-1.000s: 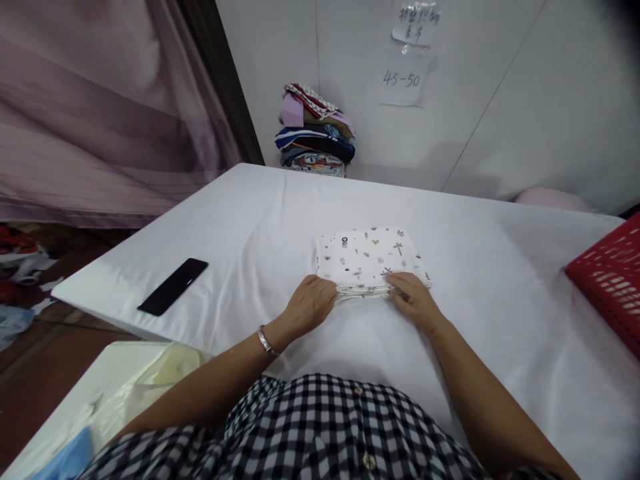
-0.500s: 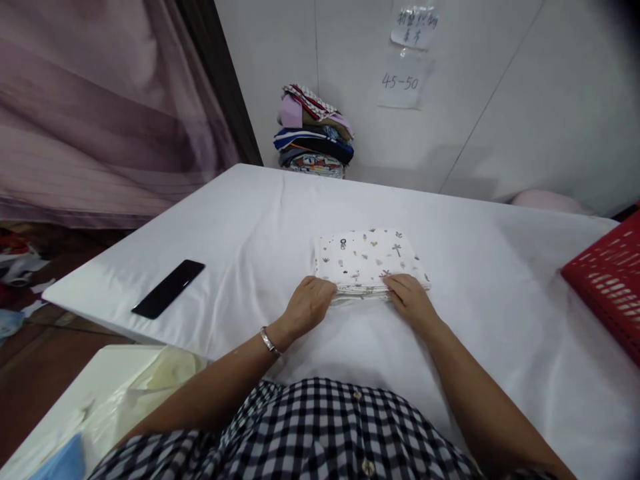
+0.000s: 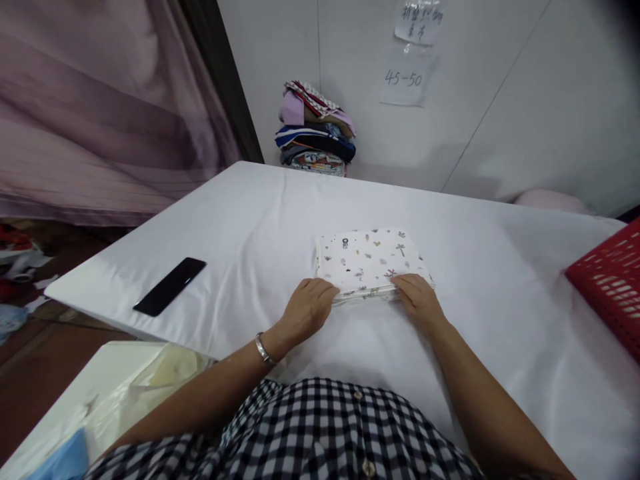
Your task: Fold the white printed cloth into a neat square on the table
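Observation:
A white cloth [image 3: 367,257] with small plant and animal prints lies folded into a layered rectangle on the white-covered table [image 3: 225,220]. At its near left corner, my left hand [image 3: 311,307] pinches the folded edge between thumb and fingers. My right hand [image 3: 419,301] grips the same near edge further right, fingers on top and thumb at the front. Between the hands the stacked layers of the near edge show. The thumb tips are partly hidden.
A black phone [image 3: 170,287] lies at the table's left. A red plastic basket [image 3: 610,280] stands at the right edge. Beyond the far edge is a pile of folded fabrics [image 3: 317,130] against the wall. A white surface with plastic bags [image 3: 150,380] sits lower left.
The whole view has shifted slightly. Both hands stay at the cloth's near edge, with almost no movement of the cloth.

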`<state>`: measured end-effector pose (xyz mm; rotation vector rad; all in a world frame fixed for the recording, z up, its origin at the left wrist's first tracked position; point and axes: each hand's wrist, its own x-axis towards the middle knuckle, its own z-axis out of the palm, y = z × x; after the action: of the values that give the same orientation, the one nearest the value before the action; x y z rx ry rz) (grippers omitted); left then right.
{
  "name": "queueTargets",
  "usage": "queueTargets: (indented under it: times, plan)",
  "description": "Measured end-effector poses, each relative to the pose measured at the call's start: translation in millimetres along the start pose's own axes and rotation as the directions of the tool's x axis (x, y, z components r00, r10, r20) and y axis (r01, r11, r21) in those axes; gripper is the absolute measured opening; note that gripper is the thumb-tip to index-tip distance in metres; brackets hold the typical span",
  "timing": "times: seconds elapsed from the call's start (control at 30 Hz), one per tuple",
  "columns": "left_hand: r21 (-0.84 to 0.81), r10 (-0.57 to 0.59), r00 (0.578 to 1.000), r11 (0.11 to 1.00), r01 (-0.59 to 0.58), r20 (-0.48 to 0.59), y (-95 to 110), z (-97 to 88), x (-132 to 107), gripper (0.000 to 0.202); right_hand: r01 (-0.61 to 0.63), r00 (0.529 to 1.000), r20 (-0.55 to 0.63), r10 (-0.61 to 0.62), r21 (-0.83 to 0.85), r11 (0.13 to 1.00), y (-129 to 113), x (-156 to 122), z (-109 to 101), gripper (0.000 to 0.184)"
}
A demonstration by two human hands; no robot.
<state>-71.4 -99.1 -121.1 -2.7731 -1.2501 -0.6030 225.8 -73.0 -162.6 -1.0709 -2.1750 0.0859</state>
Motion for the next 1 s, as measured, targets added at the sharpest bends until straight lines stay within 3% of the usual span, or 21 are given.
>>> queueTargets:
  times: [0.17,0.3,0.43,0.5,0.57,0.63,0.73,0.83,1.0]
  plan:
    - [-0.019,-0.011,0.996,1.0,0.013,0.087,1.9,8.2,-2.7,0.021,-0.012,0.995,0.096,0.011,0.01,1.0,-2.0,3.0,1.1,0.03]
    - [-0.122,-0.078,0.996,0.989,0.081,0.031,-2.2,9.3,-5.4,0.015,-0.015,0.995,0.102,0.014,0.014,1.0,-1.2,2.4,0.8,0.029]
    - [-0.305,-0.288,0.956,0.916,0.26,-0.052,-8.7,5.1,-19.3,0.028,-0.017,0.994,0.111,0.015,0.017,1.0,-1.3,0.6,-1.6,0.031]
    - [-0.421,-0.476,0.878,0.788,0.449,0.045,-11.0,4.9,-28.5,0.034,-0.003,0.995,0.104,0.001,0.017,1.0,-5.3,1.3,-2.2,0.033]
    - [-0.554,-0.617,0.756,0.559,0.616,0.218,-11.7,6.4,-35.3,0.033,0.028,0.995,0.094,-0.031,0.03,0.999,-13.6,4.1,-0.9,0.036]
    - [-0.672,-0.658,0.645,0.277,0.687,0.388,-10.5,8.4,-37.9,0.031,0.07,0.993,0.095,-0.075,0.059,0.996,-26.0,9.2,2.8,0.036]
    - [-0.731,-0.609,0.562,-0.045,0.68,0.56,-5.7,10.5,-35.3,0.031,0.115,0.979,0.156,-0.13,0.098,0.989,-48.8,21.2,11.9,0.032]
    - [-0.726,-0.555,0.546,-0.163,0.669,0.628,0.1,12.2,-29.9,0.032,0.128,0.958,0.245,-0.151,0.107,0.986,-70.0,37.0,22.0,0.028]
    - [-0.733,-0.565,0.544,-0.171,0.658,0.62,5.4,17.7,-23.7,0.025,0.121,0.936,0.311,-0.163,0.149,0.981,-91.6,58.7,38.3,0.022]
